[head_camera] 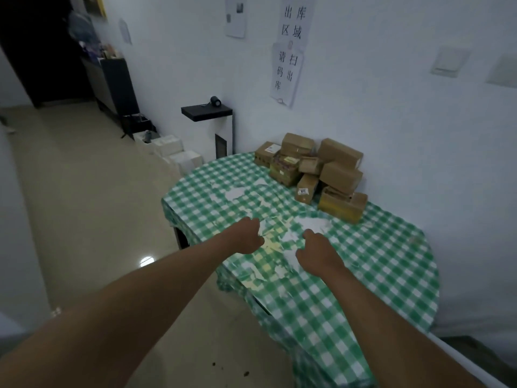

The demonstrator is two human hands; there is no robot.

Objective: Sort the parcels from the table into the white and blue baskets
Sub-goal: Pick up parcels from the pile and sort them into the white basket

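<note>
A pile of several brown cardboard parcels [316,175] lies at the far side of the table [363,261], against the wall. A green and white checked cloth, worn in patches, covers the table. My left hand [246,236] and my right hand [316,254] reach out over the near middle of the table, well short of the parcels. Both show their backs to the camera, with the fingers bent down and away, and neither holds anything. No white or blue basket is in view.
A black shelf [207,112] with a small dark device sits on a white stand left of the table. White boxes [176,152] line the floor along the wall. Paper notices [288,71] hang above the parcels. Beige floor [84,205] stretches left.
</note>
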